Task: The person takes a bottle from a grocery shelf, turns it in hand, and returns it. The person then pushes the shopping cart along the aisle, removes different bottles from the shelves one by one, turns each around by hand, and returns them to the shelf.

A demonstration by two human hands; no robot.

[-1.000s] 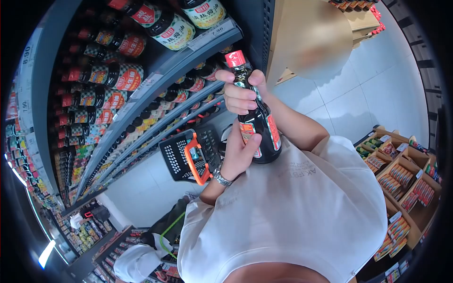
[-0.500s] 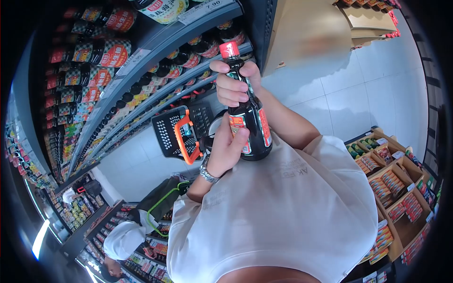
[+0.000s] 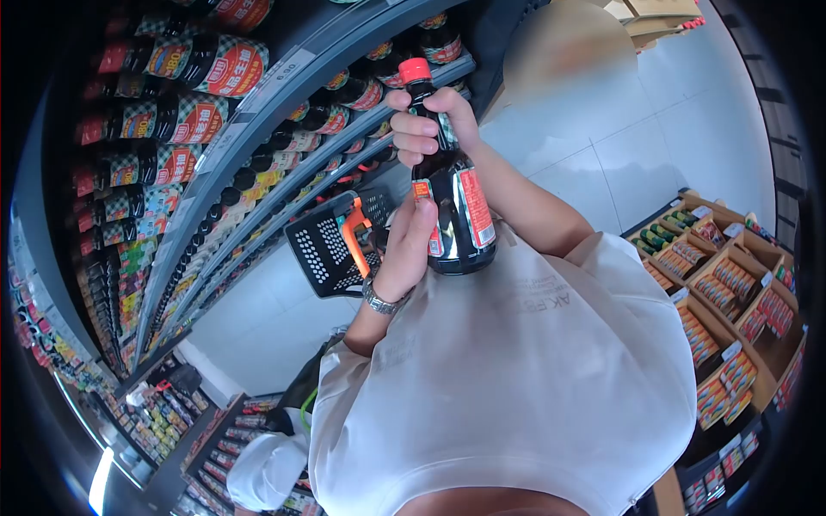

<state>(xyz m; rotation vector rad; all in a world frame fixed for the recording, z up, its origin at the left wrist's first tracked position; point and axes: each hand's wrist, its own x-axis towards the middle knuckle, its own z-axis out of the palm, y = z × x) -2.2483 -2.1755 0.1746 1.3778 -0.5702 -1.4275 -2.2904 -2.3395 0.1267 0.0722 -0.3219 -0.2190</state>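
In the head view, a dark bottle (image 3: pixel 452 219) with a red cap (image 3: pixel 414 70) and red-orange labels is held in both hands, its base nearest the wearer's white shirt (image 3: pixel 508 387) and its cap pointing away. The right hand (image 3: pixel 458 120) has its fingers curled around the neck just below the cap, thumb pressed to it. The left hand (image 3: pixel 404 258), with a watch (image 3: pixel 381 298) at the wrist, grips the lower body, thumb against the front; its other fingers are mostly hidden. Near that wrist is a black basket (image 3: pixel 323 249) with an orange handle (image 3: pixel 354 232); I cannot tell what supports it. Beyond, bottles (image 3: pixel 228 64) line a shelf, a price tag (image 3: pixel 288 73) on its front edge.
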